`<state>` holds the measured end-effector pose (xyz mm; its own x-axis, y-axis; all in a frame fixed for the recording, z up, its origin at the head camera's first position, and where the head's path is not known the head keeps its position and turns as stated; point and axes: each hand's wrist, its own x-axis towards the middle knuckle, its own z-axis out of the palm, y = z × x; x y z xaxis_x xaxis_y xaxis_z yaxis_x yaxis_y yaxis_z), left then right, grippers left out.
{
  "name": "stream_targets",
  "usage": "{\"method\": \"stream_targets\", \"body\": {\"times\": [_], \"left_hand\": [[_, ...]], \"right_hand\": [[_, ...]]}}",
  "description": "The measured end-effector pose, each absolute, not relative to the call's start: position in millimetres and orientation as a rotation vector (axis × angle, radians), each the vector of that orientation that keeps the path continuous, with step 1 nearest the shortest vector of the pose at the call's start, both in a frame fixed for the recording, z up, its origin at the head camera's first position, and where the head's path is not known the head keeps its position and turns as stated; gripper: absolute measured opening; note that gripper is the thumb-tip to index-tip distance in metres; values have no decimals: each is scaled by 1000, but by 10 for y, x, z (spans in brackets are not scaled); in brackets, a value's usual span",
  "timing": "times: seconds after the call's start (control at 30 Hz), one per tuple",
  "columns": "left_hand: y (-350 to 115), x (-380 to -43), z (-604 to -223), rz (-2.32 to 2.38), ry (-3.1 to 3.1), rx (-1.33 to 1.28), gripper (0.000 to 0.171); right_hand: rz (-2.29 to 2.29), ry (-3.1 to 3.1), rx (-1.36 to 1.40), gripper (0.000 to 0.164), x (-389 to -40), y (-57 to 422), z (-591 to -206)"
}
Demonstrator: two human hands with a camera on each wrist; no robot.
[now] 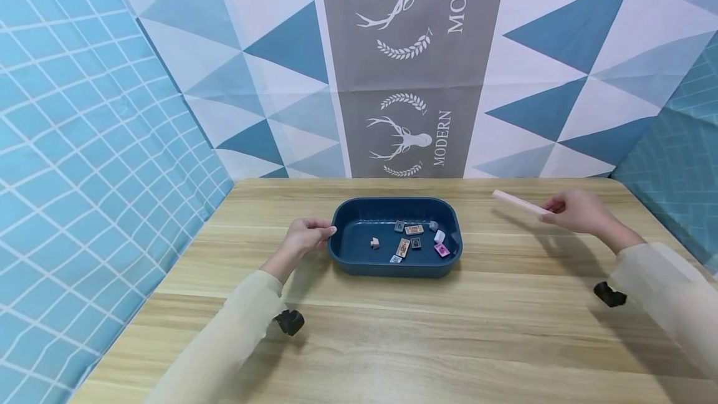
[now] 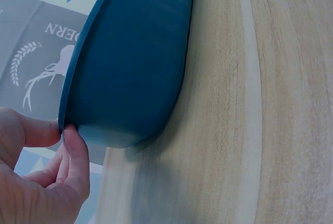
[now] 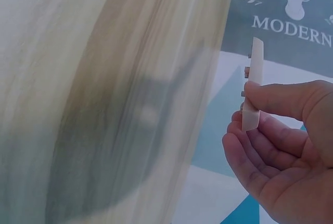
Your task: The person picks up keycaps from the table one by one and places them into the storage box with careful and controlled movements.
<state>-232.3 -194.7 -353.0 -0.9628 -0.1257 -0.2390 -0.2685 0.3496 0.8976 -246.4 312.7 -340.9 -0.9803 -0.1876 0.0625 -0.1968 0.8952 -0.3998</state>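
A dark blue oblong tray [image 1: 392, 269] stands on the table. My left hand [image 1: 305, 235] pinches its left rim between thumb and fingers, and the left wrist view shows the tray's outer wall [image 2: 130, 52] close up. Inside lie several small pieces: tan printed tiles [image 1: 414, 229], dark square ones [image 1: 416, 243], a pink one [image 1: 442, 249] and white bits [image 1: 439, 237]. Off to the right of the tray, my right hand [image 1: 578, 212] holds a pale pink bar [image 1: 518, 202] by one end, raised over the table. Small bits stick out from one face of the bar [image 3: 256, 67].
The wood-grain table [image 1: 404, 335] ends at a patterned wall covering [image 1: 415, 80] behind the tray. Blue tiled sheeting [image 1: 101, 142] rises along the left side, and teal sheeting [image 1: 679, 154] along the right. Black pieces [image 1: 290, 322] show by both sleeves.
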Motion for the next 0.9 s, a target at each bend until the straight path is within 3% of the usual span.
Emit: {"method": "stream_targets", "body": {"times": [0.9], "left_hand": [[-1948,-2323,-3526,1680,2463,-375,27]], "right_hand": [[690,-3022,444,27,-2454,2830,-3134]]}}
